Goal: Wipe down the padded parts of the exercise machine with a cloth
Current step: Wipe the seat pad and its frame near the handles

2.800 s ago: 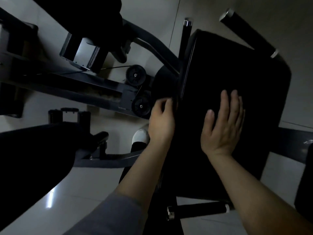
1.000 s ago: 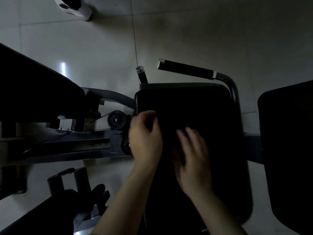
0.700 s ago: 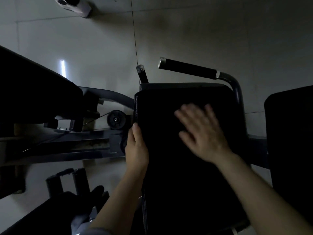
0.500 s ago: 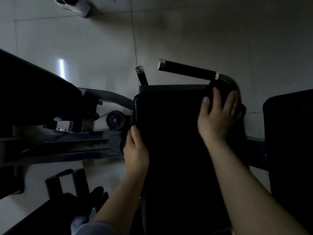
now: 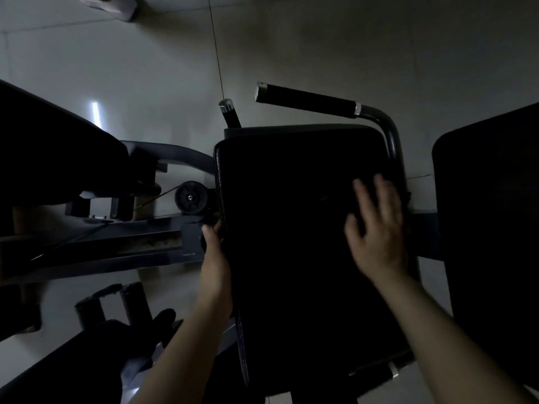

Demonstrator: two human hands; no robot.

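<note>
The black seat pad (image 5: 291, 258) of the exercise machine fills the middle of the dim view. My left hand (image 5: 215, 266) holds the pad's left edge, thumb on top, fingers hidden behind the edge. On the pad's right side my right hand (image 5: 376, 228) lies flat, fingers spread and blurred by motion. I cannot make out a cloth under it in the dark.
A black grip handle (image 5: 306, 102) juts out beyond the pad, with a short post (image 5: 230, 112) beside it. Another dark pad (image 5: 490, 228) stands at the right and a large one (image 5: 52, 147) at the left. A pulley (image 5: 191, 197) and frame bars lie left, over a tiled floor.
My right hand has slid from the pad's far right corner back toward me along the right side. My left hand has stayed on the left edge.
</note>
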